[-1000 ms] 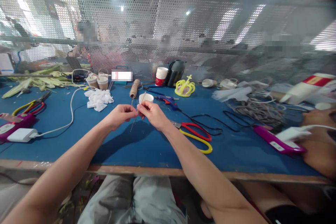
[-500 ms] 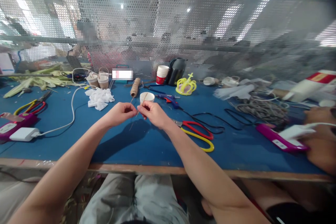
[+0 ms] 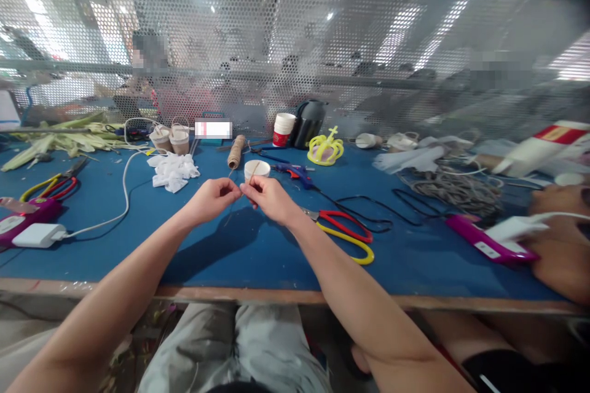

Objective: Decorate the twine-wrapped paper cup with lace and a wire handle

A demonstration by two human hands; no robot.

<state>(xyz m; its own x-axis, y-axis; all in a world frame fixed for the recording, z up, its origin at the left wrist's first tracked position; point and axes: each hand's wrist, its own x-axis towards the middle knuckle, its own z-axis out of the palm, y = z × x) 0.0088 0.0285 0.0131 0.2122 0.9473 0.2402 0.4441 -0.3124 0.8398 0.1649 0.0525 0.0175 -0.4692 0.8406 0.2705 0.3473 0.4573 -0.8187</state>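
Note:
My left hand (image 3: pixel 216 196) is closed in a pinch on a thin brown twine, which runs up toward the twine spool (image 3: pixel 236 152) standing on the blue table. Close beside it, fingertips nearly touching, my right hand (image 3: pixel 265 195) pinches the same twine. Just behind my right hand is a white paper cup (image 3: pixel 257 169), with a thin strand across its front. A loose end of twine hangs faintly below my fingers.
Scissors with red and yellow handles (image 3: pixel 348 230) lie right of my hands, near a blue glue gun (image 3: pixel 297 174). White crumpled cloth (image 3: pixel 173 171) lies left. A yellow crown (image 3: pixel 325 148) and dark kettle (image 3: pixel 311 124) stand behind. Another person's arm (image 3: pixel 560 245) rests far right.
The view has shifted slightly. Both hands stay pinched together in nearly the same place, and the loose twine end below them shows less clearly.

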